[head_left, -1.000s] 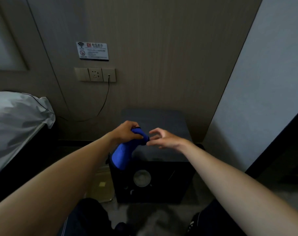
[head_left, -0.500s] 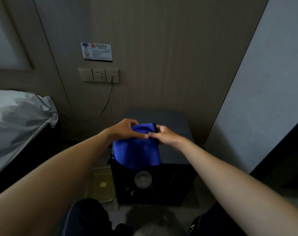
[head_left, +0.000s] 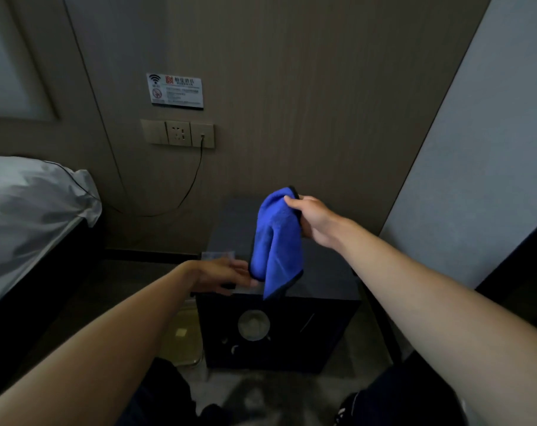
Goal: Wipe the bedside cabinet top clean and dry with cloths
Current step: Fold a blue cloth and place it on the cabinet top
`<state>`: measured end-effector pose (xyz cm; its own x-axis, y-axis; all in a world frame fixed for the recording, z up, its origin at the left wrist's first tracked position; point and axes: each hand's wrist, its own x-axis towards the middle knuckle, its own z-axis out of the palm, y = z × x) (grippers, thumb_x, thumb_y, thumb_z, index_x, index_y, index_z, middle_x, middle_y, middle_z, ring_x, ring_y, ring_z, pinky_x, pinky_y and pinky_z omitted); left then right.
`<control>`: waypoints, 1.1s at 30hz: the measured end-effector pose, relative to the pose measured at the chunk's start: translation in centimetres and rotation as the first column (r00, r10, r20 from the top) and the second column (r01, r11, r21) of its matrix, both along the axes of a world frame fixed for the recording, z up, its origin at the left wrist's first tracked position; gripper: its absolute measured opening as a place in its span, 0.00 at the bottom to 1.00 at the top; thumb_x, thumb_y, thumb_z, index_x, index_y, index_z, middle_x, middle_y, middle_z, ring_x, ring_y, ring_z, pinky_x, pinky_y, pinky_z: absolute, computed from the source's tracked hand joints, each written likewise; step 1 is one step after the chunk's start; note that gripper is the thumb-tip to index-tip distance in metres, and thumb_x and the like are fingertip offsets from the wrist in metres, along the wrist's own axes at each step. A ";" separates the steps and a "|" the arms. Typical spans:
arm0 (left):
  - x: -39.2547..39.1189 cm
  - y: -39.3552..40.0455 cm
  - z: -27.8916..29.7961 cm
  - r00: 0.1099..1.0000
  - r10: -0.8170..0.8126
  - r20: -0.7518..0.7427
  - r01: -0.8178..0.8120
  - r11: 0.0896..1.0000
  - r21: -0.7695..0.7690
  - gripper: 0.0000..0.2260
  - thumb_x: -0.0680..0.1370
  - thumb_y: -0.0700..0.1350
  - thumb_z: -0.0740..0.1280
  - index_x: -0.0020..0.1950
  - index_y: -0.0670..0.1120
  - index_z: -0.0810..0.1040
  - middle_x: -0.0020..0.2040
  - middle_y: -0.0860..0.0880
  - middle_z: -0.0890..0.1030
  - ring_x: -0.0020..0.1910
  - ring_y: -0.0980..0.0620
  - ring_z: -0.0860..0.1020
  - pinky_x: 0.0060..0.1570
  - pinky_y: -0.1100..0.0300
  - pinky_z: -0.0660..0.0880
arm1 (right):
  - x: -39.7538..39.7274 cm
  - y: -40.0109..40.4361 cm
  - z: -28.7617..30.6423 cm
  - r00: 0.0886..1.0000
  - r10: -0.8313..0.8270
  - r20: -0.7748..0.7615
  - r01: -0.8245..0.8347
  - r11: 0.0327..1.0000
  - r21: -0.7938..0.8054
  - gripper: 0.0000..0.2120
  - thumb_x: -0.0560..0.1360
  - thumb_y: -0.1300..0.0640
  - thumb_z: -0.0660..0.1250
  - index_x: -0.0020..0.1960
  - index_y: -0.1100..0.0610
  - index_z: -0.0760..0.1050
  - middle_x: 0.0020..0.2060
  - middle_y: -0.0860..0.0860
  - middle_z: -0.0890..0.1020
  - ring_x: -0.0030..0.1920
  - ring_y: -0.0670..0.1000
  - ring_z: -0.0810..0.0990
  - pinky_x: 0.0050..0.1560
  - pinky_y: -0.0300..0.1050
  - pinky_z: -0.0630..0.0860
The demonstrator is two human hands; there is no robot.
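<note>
Head view: the right hand (head_left: 311, 218) pinches the top edge of the blue cloth (head_left: 276, 241), which hangs folded above the middle of the cabinet (head_left: 322, 265) top. The left hand (head_left: 222, 276) reaches flat, fingers straight, over the top's front left corner; in this dim light it may be touching something pale there, but I cannot tell. To wipe well, I'd lower the cloth flat onto the top, spread it under the palm, and sweep from the back edge to the front in overlapping passes, corners included.
</note>
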<state>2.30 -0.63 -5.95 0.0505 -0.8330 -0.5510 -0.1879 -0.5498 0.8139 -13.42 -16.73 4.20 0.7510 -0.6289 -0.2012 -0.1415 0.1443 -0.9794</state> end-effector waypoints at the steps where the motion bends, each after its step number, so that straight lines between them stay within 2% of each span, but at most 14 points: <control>1: -0.5 -0.1 -0.3 0.990 0.049 -0.131 -0.050 0.999 -0.005 0.11 0.73 0.48 0.75 0.53 0.53 0.78 0.53 0.59 0.81 0.59 0.58 0.75 0.66 0.53 0.69 | 0.0 -0.3 -0.1 1.000 -0.009 0.010 0.009 0.999 0.045 0.10 0.84 0.54 0.59 0.56 0.57 0.76 0.45 0.55 0.83 0.44 0.53 0.81 0.45 0.48 0.77; 4: -1.6 -0.8 -1.0 0.885 0.085 -0.458 -0.144 0.985 -0.094 0.20 0.72 0.44 0.76 0.62 0.49 0.77 0.61 0.50 0.80 0.62 0.52 0.76 0.72 0.50 0.64 | -0.2 -0.7 -0.2 0.998 -0.062 0.004 0.061 0.989 0.137 0.13 0.83 0.51 0.59 0.58 0.60 0.76 0.46 0.56 0.83 0.44 0.54 0.82 0.48 0.49 0.77; 6: -2.0 -1.4 -0.6 0.825 0.171 -0.538 -0.283 0.950 -0.132 0.25 0.70 0.41 0.77 0.66 0.44 0.77 0.62 0.45 0.80 0.58 0.49 0.79 0.68 0.52 0.67 | -0.5 -1.0 -0.3 0.994 -0.113 -0.013 0.113 0.980 0.166 0.14 0.83 0.50 0.59 0.58 0.59 0.76 0.45 0.56 0.82 0.44 0.54 0.82 0.46 0.48 0.78; 9: -1.6 -2.1 0.4 0.756 0.301 -0.581 -0.433 0.896 -0.099 0.17 0.75 0.45 0.71 0.62 0.40 0.79 0.57 0.41 0.82 0.50 0.48 0.81 0.54 0.58 0.77 | -1.0 -1.8 -0.6 0.982 -0.188 -0.036 0.191 0.970 0.152 0.17 0.83 0.48 0.60 0.63 0.60 0.76 0.53 0.58 0.83 0.49 0.55 0.83 0.47 0.49 0.79; 12: -0.6 -2.7 1.0 0.753 0.427 -0.501 -0.535 0.840 -0.089 0.18 0.81 0.49 0.64 0.64 0.37 0.76 0.52 0.37 0.83 0.47 0.43 0.81 0.52 0.51 0.80 | -1.7 -2.7 -1.0 0.964 -0.263 -0.040 0.266 0.958 0.109 0.18 0.83 0.49 0.60 0.67 0.58 0.74 0.57 0.58 0.83 0.53 0.55 0.83 0.48 0.50 0.80; 14: 0.1 -3.0 1.3 0.760 0.492 -0.426 -0.605 0.774 -0.185 0.19 0.82 0.48 0.64 0.66 0.36 0.74 0.48 0.40 0.84 0.47 0.43 0.82 0.59 0.45 0.76 | -2.3 -3.1 -1.3 0.961 -0.267 -0.075 0.270 0.962 0.033 0.17 0.82 0.48 0.61 0.66 0.55 0.76 0.56 0.55 0.83 0.55 0.56 0.83 0.54 0.52 0.80; 16: 0.6 -2.8 2.0 0.772 0.479 -0.418 -0.606 0.753 -0.256 0.20 0.80 0.48 0.68 0.66 0.37 0.76 0.48 0.43 0.85 0.48 0.45 0.82 0.59 0.48 0.75 | -2.8 -3.2 -1.6 0.951 -0.286 -0.116 0.290 0.957 0.012 0.15 0.81 0.47 0.63 0.63 0.54 0.77 0.52 0.53 0.84 0.52 0.55 0.84 0.49 0.51 0.81; 20: 2.3 -2.0 3.6 0.926 0.291 -0.240 -0.363 0.861 -0.357 0.35 0.61 0.47 0.84 0.64 0.41 0.76 0.57 0.42 0.84 0.54 0.48 0.83 0.52 0.57 0.79 | -3.3 -3.3 -2.1 0.919 -0.354 -0.171 0.361 0.932 0.011 0.13 0.80 0.47 0.65 0.57 0.55 0.77 0.46 0.53 0.83 0.44 0.53 0.83 0.38 0.46 0.78; 23: 3.3 -1.6 4.1 0.955 0.296 0.002 -0.276 0.895 -0.350 0.38 0.60 0.36 0.81 0.67 0.43 0.70 0.60 0.44 0.80 0.56 0.48 0.81 0.51 0.57 0.80 | -3.3 -3.5 -2.4 0.912 -0.362 -0.193 0.372 0.928 0.017 0.13 0.79 0.48 0.67 0.56 0.56 0.77 0.46 0.53 0.84 0.43 0.53 0.83 0.35 0.45 0.77; 25: 3.6 -1.4 4.2 0.944 0.314 0.105 -0.262 0.901 -0.345 0.44 0.54 0.40 0.82 0.68 0.48 0.69 0.63 0.46 0.76 0.60 0.48 0.78 0.55 0.52 0.80 | -3.1 -3.6 -2.5 0.912 -0.357 -0.203 0.372 0.928 0.039 0.14 0.78 0.49 0.68 0.58 0.57 0.77 0.47 0.54 0.84 0.43 0.53 0.84 0.35 0.45 0.78; 27: 3.8 -1.3 4.0 0.925 0.371 0.084 -0.315 0.871 -0.376 0.44 0.55 0.40 0.83 0.68 0.50 0.69 0.65 0.44 0.74 0.62 0.46 0.77 0.56 0.47 0.80 | -3.1 -3.4 -2.6 0.908 -0.362 -0.209 0.381 0.923 0.058 0.14 0.78 0.51 0.69 0.59 0.58 0.76 0.45 0.53 0.83 0.40 0.52 0.83 0.30 0.42 0.77; 29: 3.8 -1.3 4.1 0.902 0.433 0.002 -0.404 0.843 -0.356 0.38 0.65 0.34 0.79 0.70 0.51 0.67 0.64 0.39 0.74 0.60 0.43 0.78 0.50 0.47 0.82 | -3.1 -3.5 -2.8 0.908 -0.367 -0.200 0.389 0.917 0.083 0.12 0.77 0.54 0.70 0.58 0.57 0.75 0.43 0.54 0.82 0.37 0.51 0.83 0.26 0.41 0.77; 31: 3.7 -1.2 4.3 0.888 0.451 -0.093 -0.457 0.838 -0.298 0.38 0.70 0.31 0.75 0.73 0.52 0.61 0.62 0.37 0.76 0.56 0.44 0.80 0.42 0.51 0.80 | -3.4 -3.7 -2.8 0.920 -0.346 -0.187 0.368 0.924 0.103 0.08 0.77 0.57 0.70 0.54 0.55 0.76 0.40 0.53 0.82 0.33 0.50 0.83 0.27 0.42 0.78; 33: 3.9 -0.9 4.4 0.863 0.471 -0.184 -0.505 0.821 -0.268 0.40 0.71 0.32 0.74 0.75 0.54 0.58 0.60 0.38 0.78 0.55 0.44 0.80 0.41 0.52 0.80 | -3.8 -3.9 -2.8 0.933 -0.316 -0.174 0.333 0.939 0.081 0.08 0.76 0.61 0.70 0.54 0.53 0.76 0.41 0.52 0.81 0.35 0.50 0.81 0.31 0.43 0.77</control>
